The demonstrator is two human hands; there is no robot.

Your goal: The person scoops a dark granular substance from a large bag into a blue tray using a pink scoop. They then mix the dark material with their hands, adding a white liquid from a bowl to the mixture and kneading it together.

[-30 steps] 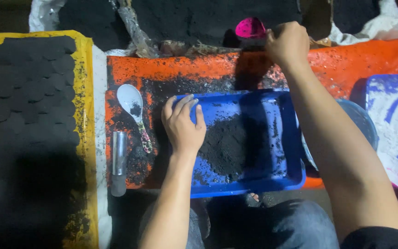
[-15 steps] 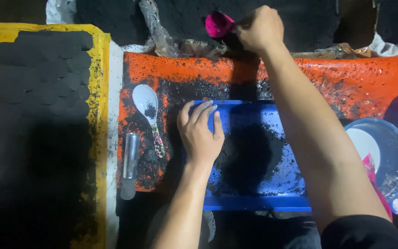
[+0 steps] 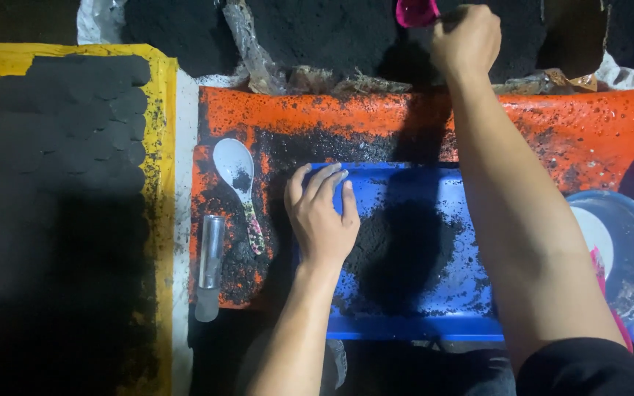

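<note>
This looks like a small, messy workshop for hand-pressing black powder into pieces. Heaps of black powder (image 3: pixel 332 37) lie at the far side, an orange surface (image 3: pixel 552 125) is smeared with it, a blue tray (image 3: pixel 471 293) holds a mound, and rows of dark pressed discs (image 3: pixel 67 125) fill a yellow tray (image 3: pixel 161 183) at the left.

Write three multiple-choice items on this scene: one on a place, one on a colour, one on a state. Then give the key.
1. Where does the white spoon lie?
A. left of the blue tray
B. inside it
C. on the yellow tray

2. What colour is the scoop?
A. green
B. pink
C. white

3. How is the left hand?
A. fisted
B. flat on the tray
C. gripping the spoon

Key: 1 A, it rests on the orange surface. 2 B, pink in the right hand. 3 B, fingers spread on the tray's edge.
</note>
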